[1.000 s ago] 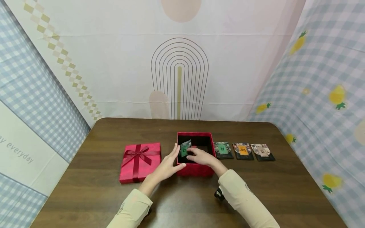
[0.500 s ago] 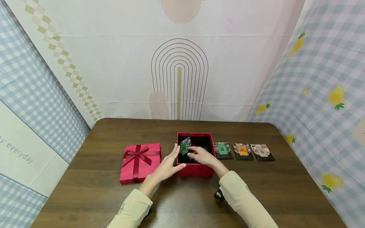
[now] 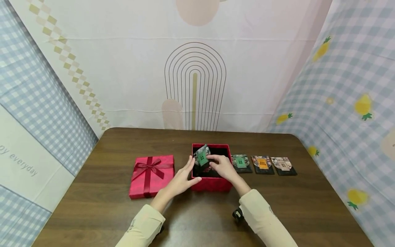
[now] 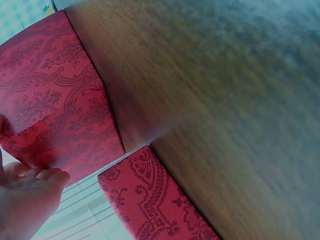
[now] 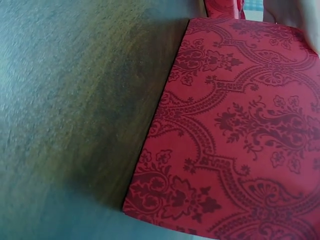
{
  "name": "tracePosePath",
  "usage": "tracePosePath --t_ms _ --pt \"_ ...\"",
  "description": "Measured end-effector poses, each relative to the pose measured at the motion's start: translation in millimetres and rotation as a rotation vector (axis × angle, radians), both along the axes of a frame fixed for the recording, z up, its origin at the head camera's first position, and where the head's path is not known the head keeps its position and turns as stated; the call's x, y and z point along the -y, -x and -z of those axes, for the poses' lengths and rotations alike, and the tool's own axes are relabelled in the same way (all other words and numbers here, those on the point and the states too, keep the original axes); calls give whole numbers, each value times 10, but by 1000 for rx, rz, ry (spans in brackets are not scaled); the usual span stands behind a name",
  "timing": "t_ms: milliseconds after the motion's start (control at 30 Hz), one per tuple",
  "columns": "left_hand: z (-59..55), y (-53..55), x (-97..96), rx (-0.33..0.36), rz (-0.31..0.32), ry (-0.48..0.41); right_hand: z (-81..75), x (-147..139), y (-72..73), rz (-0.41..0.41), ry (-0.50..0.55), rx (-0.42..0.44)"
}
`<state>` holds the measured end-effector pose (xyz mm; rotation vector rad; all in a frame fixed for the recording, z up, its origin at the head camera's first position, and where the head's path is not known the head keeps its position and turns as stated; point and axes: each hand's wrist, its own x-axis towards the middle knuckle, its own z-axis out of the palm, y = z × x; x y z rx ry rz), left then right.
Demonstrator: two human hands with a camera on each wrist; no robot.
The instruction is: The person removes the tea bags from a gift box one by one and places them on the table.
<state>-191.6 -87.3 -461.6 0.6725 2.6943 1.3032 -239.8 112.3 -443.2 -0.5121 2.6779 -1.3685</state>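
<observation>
An uncovered red box (image 3: 211,185) with a dark inside stands on the table, its patterned side filling much of the right wrist view. At its front left corner rests my left hand (image 3: 182,179), fingers straight along the left rim and thumb at the front. My right hand (image 3: 224,167) reaches over the box's right part and pinches a dark packet with a green label (image 3: 202,158) by its right edge. That packet is tilted, its top corner near the back rim. In the left wrist view the left hand's fingers (image 4: 35,195) lie against the box side.
Left of the box lies its red lid (image 3: 139,185) with a dark red ribbon bow. To the right, a row holds a green-labelled packet (image 3: 241,163), an orange-labelled packet (image 3: 263,164) and a beige-labelled packet (image 3: 284,165). A patterned cloth (image 3: 139,85) hangs behind the brown table (image 3: 197,216).
The right hand has drawn the green-labelled packet upward and slightly right, so more of its front shows. My left hand has stayed at the box's corner.
</observation>
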Motion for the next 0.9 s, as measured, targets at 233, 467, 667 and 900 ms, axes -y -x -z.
tracePosePath --t_ms 233,467,667,900 --pt "7 9 -10 -5 -4 -1 -62 -46 -71 56 11 -82" --pt "-3 -4 -20 -2 -22 13 -74 -175 -164 125 142 -71" --pt "5 -4 -22 -11 -17 20 -57 -339 -264 216 323 -6" --pt "2 3 -22 -16 -19 20 -43 -525 -356 310 455 55"
